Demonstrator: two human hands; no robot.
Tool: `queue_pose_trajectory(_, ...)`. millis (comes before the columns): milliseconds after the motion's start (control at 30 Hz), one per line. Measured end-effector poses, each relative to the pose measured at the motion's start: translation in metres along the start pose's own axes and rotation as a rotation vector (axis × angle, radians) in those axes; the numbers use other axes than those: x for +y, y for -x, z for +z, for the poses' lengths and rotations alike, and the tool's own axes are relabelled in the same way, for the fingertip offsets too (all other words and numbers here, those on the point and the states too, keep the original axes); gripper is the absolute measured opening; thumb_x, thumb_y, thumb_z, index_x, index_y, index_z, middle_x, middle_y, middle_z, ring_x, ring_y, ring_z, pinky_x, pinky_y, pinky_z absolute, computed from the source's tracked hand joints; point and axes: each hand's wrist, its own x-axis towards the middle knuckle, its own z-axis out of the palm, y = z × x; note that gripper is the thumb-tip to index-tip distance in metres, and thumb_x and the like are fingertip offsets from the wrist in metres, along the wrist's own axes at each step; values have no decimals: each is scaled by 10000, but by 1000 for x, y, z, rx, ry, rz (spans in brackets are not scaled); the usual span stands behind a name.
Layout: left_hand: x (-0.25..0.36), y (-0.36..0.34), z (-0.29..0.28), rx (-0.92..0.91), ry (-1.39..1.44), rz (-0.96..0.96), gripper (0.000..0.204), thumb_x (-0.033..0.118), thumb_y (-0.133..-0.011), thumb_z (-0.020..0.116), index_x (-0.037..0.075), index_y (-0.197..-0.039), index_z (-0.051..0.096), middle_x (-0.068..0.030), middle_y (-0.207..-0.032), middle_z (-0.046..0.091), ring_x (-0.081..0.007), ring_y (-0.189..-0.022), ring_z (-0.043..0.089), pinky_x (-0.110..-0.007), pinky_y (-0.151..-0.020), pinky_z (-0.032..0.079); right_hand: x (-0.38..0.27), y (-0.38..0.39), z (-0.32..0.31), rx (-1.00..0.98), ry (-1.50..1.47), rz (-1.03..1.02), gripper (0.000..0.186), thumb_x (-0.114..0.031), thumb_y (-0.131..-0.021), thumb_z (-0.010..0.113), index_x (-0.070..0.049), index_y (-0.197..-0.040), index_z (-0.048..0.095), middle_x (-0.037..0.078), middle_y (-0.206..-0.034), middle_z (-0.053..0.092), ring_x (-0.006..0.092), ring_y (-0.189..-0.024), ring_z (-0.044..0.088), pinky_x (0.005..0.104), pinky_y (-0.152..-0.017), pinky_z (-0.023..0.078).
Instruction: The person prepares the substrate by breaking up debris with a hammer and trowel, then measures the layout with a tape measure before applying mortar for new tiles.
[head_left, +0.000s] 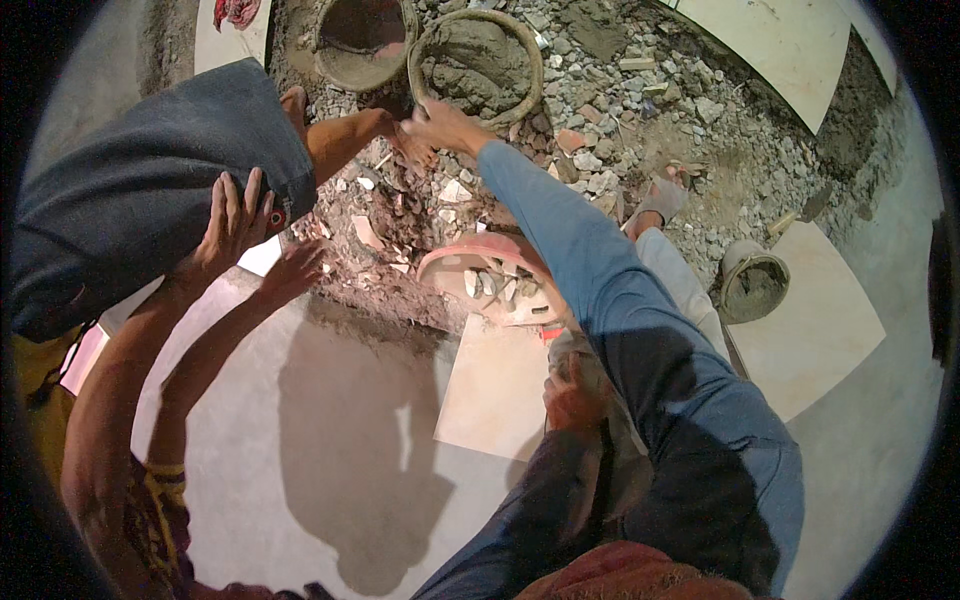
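Right hand (440,125), in a blue sleeve: fingers curled at the near rim of the mortar bucket (537,72); a firm grip cannot be told. Left hand (575,398): partly closed against something grey, well apart from the bucket; whether it holds anything is unclear. Between the hands, partly behind the sleeve, lies a pink basin (480,241) containing broken pieces. A second bucket (412,30) stands just left of the first, with rubble (590,110) to the right. At left, a co-worker's hand (235,220) rests on dark shorts (150,180).
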Motion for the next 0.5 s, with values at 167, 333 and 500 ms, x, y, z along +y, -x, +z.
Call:
queue_pose_trajectory(167, -12, -1, 46, 105, -165, -19, 515, 324, -865, 614, 28, -1281, 556, -346, -1335, 451, -476, -1046, 547, -518, -871, 481, -46, 22, -16, 385, -274, 172, 520, -483, -953, 507, 27, -861, 553, 216, -774, 596, 343, -713, 583, 483, -712, 453)
queue_pose_trajectory(333, -14, -13, 32, -33, -1, -28, 568, 390, -858, 610, 54, -1314, 558, -351, -1384, 422, -481, -1178, 498, -513, -972, 443, 7, 32, -86, 405, -654, 118, 591, -501, -993, 448, 63, -844, 549, 112, -743, 542, 194, -712, 493, 441, -685, 423)
queue_pose_trajectory(500, 13, -12, -17, 20, -141, 44, 703, 499, -831, 630, 60, -1369, 520, -340, -1370, 443, -488, -1195, 499, -514, -997, 436, 1, 104, -116, 492, -584, 141, 586, -504, -993, 482, 53, -827, 553, 40, -708, 524, 158, -691, 452, 428, -633, 403)
